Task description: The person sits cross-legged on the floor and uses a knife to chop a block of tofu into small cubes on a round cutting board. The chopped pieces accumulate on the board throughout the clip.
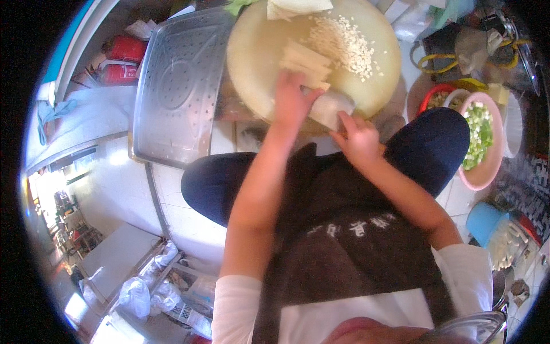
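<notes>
On a large round chopping block (253,56), my left hand (293,96) presses on a stack of pale, flat food slices (307,62), its fingers bent over their near end. My right hand (359,135) is closed around the handle end of a wide-bladed cleaver (333,107). The blade lies beside the near end of the slices, close to my left thumb. Small white diced pieces (359,47) are spread over the block's right side, with browner ones nearer the middle. A larger pale slab (296,6) lies at the far edge. Motion blur softens the hands and the slices.
A perforated metal tray (178,86) stands left of the block. To the right, a pink basin (481,172) holds chopped green and white vegetables (477,137), beside a red bowl (429,96). My knees flank the block's near side. Red canisters (124,49) stand at the upper left.
</notes>
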### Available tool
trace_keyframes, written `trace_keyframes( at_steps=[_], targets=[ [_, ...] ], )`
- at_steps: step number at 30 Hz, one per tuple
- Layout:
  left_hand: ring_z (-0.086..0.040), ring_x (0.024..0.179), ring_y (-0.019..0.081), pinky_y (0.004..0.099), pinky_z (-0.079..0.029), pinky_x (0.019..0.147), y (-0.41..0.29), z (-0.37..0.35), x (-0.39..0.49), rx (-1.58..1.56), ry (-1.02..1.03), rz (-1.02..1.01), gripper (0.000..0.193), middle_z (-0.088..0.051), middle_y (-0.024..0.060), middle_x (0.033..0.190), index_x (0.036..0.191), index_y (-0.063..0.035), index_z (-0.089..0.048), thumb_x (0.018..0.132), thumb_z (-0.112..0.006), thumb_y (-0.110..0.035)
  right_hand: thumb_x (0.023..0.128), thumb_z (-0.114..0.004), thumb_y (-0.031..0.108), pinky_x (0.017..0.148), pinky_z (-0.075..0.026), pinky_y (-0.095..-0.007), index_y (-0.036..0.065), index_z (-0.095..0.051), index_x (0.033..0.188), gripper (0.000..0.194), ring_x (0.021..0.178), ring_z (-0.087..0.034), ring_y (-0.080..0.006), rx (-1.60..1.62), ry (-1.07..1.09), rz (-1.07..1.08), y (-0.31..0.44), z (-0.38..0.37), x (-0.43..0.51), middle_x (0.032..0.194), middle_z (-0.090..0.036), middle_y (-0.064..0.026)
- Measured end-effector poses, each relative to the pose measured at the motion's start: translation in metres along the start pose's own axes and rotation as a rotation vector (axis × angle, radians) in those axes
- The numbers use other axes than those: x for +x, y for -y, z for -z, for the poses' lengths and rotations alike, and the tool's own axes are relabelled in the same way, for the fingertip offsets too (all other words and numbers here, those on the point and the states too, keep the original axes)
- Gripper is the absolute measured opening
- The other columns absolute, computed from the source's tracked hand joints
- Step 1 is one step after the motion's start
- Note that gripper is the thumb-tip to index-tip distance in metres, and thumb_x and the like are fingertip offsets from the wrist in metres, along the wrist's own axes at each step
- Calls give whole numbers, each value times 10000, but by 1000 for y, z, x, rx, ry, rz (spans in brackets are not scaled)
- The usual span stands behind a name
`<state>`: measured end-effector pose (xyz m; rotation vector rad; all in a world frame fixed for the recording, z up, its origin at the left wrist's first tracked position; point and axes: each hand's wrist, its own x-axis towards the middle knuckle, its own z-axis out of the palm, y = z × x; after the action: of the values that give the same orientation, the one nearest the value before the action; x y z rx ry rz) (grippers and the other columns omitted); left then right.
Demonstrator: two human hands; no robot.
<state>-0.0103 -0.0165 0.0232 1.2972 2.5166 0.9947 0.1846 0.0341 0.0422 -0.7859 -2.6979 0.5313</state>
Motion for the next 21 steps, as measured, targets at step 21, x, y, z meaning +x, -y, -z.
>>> trace_keyframes(
  at_steps=[21],
  targets=[
    [-523,1080,357,423,-413,946,22,-20,99,150,270,-468,335,-597,161,1122,1069,-69,-631,802,-656,-270,812,-603,206,573,-483,-367,24,-644,991,258,587,-627,-291,485,46,-503,-37,77,34,676,-633,-160]
  ],
)
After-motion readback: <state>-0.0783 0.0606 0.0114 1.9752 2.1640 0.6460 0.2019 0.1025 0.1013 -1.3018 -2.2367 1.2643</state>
